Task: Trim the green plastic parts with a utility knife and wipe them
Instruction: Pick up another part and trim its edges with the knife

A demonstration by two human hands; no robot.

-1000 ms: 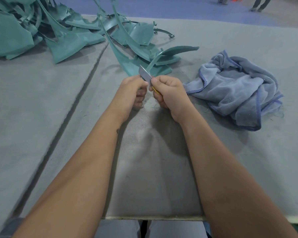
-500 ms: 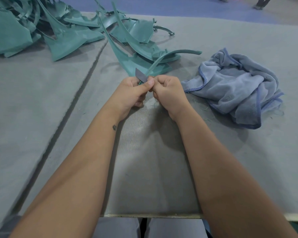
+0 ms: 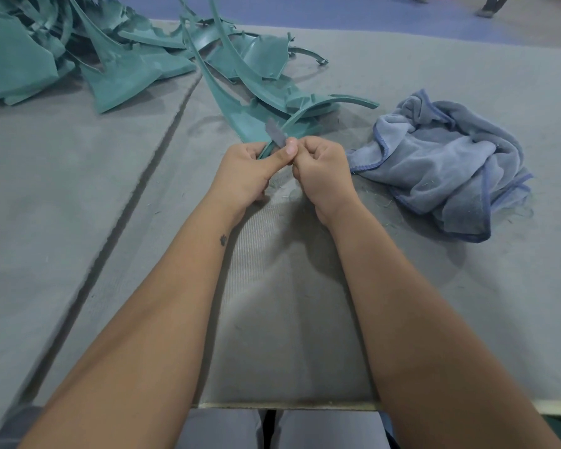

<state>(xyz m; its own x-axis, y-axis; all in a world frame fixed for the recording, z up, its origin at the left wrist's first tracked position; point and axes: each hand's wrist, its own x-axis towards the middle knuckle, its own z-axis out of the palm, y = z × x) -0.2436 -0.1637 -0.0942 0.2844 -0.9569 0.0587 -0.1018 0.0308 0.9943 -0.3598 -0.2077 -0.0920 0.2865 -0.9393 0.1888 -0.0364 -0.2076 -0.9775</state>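
Near edge of table (image 3: pixel 117 254): both forearms reach fwd over the grey felt, hands meet mid-table. Left hand (image 3: pixel 250 171) curls round a thin curved green strip (image 3: pixel 308 113), thumb laid along it toward the blade. Right hand (image 3: pixel 321 166) is fisted on the utility knife (image 3: pixel 275 132); only the grey blade shows above the knuckles, angled up-left against the strip, handle hidden.

Risks (judgement): left thumb sits just beside the blade, so a slip on the springy strip could nick it. The strip's free end arcs right and could flex or twist out of the grip mid-cut.

Right side, near the hands: crumpled blue cloth (image 3: pixel 444 163), w/ fine shavings around it. Beyond the hands toward the far-left corner: pile of green parts (image 3: pixel 117 69), some touching the held strip's area, may snag when pulling it free.
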